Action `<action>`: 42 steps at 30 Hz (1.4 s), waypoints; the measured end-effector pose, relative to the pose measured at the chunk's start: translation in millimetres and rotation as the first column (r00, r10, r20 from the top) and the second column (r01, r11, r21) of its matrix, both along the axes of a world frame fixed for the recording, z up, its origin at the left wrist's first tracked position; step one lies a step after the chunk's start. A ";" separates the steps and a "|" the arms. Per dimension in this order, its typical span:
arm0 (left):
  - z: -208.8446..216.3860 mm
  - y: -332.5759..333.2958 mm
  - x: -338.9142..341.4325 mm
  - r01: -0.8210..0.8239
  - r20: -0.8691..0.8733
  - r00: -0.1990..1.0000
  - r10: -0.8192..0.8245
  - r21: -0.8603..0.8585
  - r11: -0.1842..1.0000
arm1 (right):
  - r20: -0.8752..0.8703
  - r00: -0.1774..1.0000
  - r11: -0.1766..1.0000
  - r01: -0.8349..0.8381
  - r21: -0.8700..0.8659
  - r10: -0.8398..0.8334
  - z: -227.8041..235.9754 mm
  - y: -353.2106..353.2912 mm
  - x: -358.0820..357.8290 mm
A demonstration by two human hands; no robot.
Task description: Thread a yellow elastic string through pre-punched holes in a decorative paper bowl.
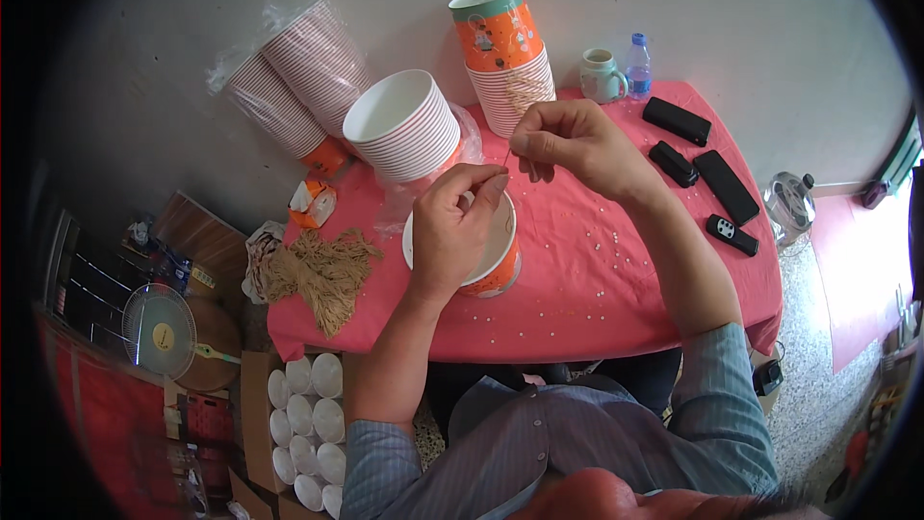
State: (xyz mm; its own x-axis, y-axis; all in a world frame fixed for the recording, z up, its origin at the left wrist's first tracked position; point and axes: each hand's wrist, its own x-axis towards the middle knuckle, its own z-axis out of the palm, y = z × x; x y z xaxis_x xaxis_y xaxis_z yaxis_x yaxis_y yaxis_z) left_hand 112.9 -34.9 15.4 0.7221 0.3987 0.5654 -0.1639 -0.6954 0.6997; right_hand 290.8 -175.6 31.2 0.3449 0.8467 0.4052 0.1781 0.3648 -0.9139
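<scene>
Both my hands are raised over the table, fingertips close together. My left hand (454, 226) is closed in a pinch above a white-rimmed orange paper bucket (500, 277), partly hiding its mouth. My right hand (576, 143), a little higher and farther right, also pinches. A thin reddish strand (507, 158) runs between the two sets of fingertips; its exact kind is too fine to make out. Left of the bucket lies a bundle of brown cords (329, 277). Similar cords (527, 89) hang against the tall stack of paper buckets (496, 31) behind my right hand.
A leaning stack of buckets (409, 130) and plastic-wrapped stacks (298, 72) stand at the back left. A mug (599, 77), water bottle (638, 65) and several black devices (727, 186) sit on the right. Small pale bits dot the pink cloth (568, 308). A box of white cups (301, 414) stands lower left.
</scene>
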 end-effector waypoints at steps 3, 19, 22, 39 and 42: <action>-1.9 -0.8 3.5 0.013 0.037 0.999 -0.016 0.075 0.997 | -0.060 0.998 0.997 0.034 0.063 -0.030 4.9 -4.8 -4.4; -43.0 18.6 9.8 0.106 -0.307 0.948 -0.085 0.052 0.993 | -0.349 0.936 0.764 0.199 0.614 0.037 36.3 -80.5 27.9; -38.3 11.7 11.8 0.058 -0.374 0.924 -0.074 -0.055 0.997 | -0.375 0.906 0.754 0.106 0.649 0.196 33.3 -83.8 32.2; -53.1 35.8 21.7 0.200 -0.353 0.882 -0.312 -0.319 0.927 | -0.333 0.926 0.752 0.092 0.653 0.176 40.3 -77.5 21.3; -47.8 36.0 20.8 0.164 -0.416 0.869 -0.270 -0.273 0.948 | -0.317 0.923 0.749 0.050 0.660 0.217 42.4 -77.9 13.5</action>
